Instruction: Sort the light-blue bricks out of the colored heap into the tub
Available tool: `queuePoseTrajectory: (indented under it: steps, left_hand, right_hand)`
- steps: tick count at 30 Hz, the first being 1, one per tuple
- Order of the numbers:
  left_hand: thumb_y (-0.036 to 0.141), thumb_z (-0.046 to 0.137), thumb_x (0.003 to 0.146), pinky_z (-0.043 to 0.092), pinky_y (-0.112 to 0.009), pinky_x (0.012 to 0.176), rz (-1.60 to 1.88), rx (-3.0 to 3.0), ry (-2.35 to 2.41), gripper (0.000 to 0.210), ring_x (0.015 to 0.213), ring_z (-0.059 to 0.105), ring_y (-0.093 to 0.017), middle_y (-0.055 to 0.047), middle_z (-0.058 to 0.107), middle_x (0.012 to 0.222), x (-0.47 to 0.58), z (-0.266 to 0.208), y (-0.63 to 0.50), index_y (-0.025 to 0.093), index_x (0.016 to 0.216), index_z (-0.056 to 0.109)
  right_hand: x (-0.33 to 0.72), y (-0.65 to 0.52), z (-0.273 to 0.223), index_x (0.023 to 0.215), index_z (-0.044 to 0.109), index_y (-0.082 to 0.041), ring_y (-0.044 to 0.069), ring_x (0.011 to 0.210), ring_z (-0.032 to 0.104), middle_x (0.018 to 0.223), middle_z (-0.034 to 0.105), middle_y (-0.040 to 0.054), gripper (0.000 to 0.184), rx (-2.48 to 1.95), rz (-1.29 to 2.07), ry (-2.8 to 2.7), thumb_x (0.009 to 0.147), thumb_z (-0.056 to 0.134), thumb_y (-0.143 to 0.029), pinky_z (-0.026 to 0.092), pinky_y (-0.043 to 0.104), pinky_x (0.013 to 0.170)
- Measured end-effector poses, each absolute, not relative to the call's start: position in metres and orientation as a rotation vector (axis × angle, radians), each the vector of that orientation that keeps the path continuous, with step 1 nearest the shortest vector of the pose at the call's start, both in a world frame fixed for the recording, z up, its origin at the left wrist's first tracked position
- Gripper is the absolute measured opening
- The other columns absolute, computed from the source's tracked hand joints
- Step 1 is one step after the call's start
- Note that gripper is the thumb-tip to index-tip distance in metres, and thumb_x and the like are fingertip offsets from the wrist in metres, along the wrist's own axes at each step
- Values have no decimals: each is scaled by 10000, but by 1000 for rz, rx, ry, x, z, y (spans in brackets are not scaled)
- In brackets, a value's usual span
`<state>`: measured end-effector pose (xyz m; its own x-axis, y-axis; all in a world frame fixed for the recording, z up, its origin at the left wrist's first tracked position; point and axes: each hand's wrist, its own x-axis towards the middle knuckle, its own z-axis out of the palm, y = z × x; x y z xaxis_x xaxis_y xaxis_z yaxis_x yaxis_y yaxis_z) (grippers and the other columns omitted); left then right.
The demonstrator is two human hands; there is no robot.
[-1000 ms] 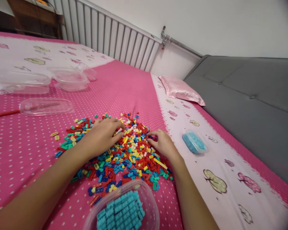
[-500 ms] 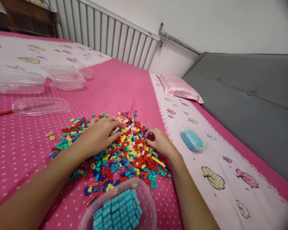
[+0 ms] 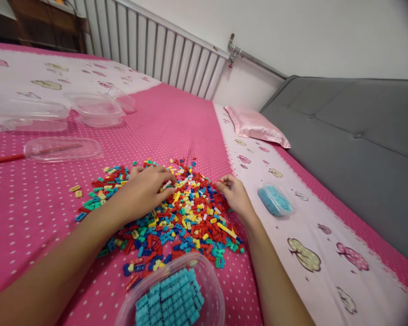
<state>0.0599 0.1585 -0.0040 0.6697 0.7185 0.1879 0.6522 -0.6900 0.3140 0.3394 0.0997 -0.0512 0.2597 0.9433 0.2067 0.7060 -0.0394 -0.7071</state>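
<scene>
A heap of small building bricks [image 3: 190,213] in red, blue, yellow, green and white lies on the pink polka-dot sheet. My left hand [image 3: 146,188] rests palm down on the heap's left part, fingers curved and thumb apart, with a white brick [image 3: 167,184] showing in the gap. At the heap's right edge, my right hand [image 3: 234,194] has its thumb and fingertips pinched together; what is between them, if anything, is too small to name. Nearest me stands a clear plastic container [image 3: 215,290] with rows of light-blue bricks [image 3: 170,299] in it.
On the right, a lidded clear box [image 3: 275,200] of light-blue pieces sits on the white strip. Several clear containers [image 3: 97,111] stand at the far left, near a clear lid [image 3: 63,149] and a red stick [image 3: 7,159]. A pink pillow [image 3: 256,123] lies by the grey headboard [image 3: 353,113].
My right hand has moved a little to the right, toward the heap's edge, and its fingertips have come together. My left hand stays in place on the heap.
</scene>
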Motion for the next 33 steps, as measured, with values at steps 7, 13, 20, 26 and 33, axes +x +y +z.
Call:
queuePoseTrajectory:
  steps: [7, 13, 20, 26, 33]
  left_hand:
    - [430, 452, 957, 304, -539, 1023, 410, 2674, 1121, 306, 1117, 588, -304, -58, 666, 1164, 61, -3, 158, 253, 1053, 682]
    - [430, 449, 956, 293, -566, 1040, 404, 2669, 1136, 309, 1116, 584, -311, -63, 663, 1170, 61, -3, 157, 258, 1065, 681]
    - [417, 456, 951, 289, -585, 1056, 393, 2665, 1149, 298, 1117, 589, -314, -66, 669, 1166, 62, -1, 157, 257, 1058, 684]
    - [411, 464, 945, 298, -595, 1046, 400, 2655, 1156, 297, 1087, 590, -306, -78, 673, 1162, 62, -1, 156, 254, 1050, 694]
    - [419, 455, 958, 283, -596, 1054, 383, 2671, 1152, 294, 1108, 582, -306, -64, 666, 1187, 62, -2, 157, 262, 1064, 679]
  right_hand:
    - [338, 94, -40, 1158, 638, -148, 189, 973, 659, 1120, 667, 70, 337, -1889, 304, -1459, 972, 593, -425, 571, 398, 858]
    - [332, 87, -36, 1157, 641, -156, 195, 1016, 648, 1153, 660, 75, 306, -1940, 293, -1606, 951, 632, -382, 558, 422, 899]
    - [333, 92, -44, 1175, 637, -160, 204, 1050, 641, 1194, 650, 83, 313, -1865, 421, -1519, 952, 631, -379, 554, 432, 917]
    - [346, 95, -39, 1236, 600, -158, 185, 967, 656, 1165, 648, 83, 376, -1619, 646, -1219, 974, 588, -427, 581, 384, 825]
    - [340, 90, -34, 1195, 613, -151, 160, 893, 656, 1098, 658, 69, 348, -1589, 883, -1312, 974, 591, -419, 583, 346, 767]
